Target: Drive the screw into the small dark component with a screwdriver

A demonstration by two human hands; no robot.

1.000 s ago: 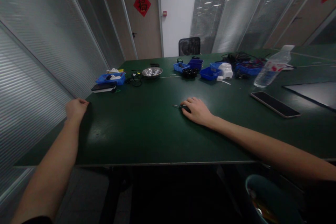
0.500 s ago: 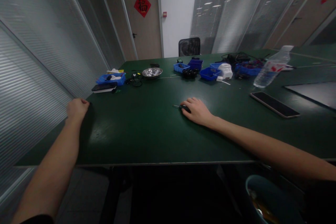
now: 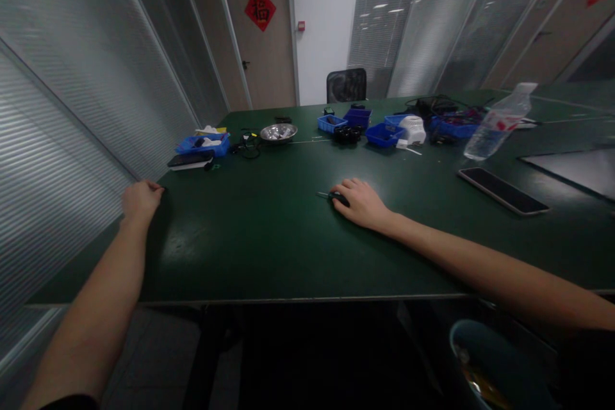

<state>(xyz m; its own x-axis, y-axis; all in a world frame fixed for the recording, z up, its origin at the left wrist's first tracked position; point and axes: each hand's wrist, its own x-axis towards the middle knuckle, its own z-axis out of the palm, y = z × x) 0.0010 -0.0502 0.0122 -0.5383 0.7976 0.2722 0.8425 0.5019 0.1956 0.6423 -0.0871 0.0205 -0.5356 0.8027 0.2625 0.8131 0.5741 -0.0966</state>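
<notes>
My right hand rests on the green table near its middle, fingers wrapped round a screwdriver. Its dark handle lies under my fingers and its thin metal shaft points left, just above or on the tabletop. Far to the left, by the table's left edge, my left hand is closed with thumb and fingers pressed together. A small dark bit shows at those fingertips, too small to name.
A notebook and blue tray lie beyond my left hand. Farther back are a steel bowl, cables and blue bins. On the right stand a bottle, a phone and a laptop.
</notes>
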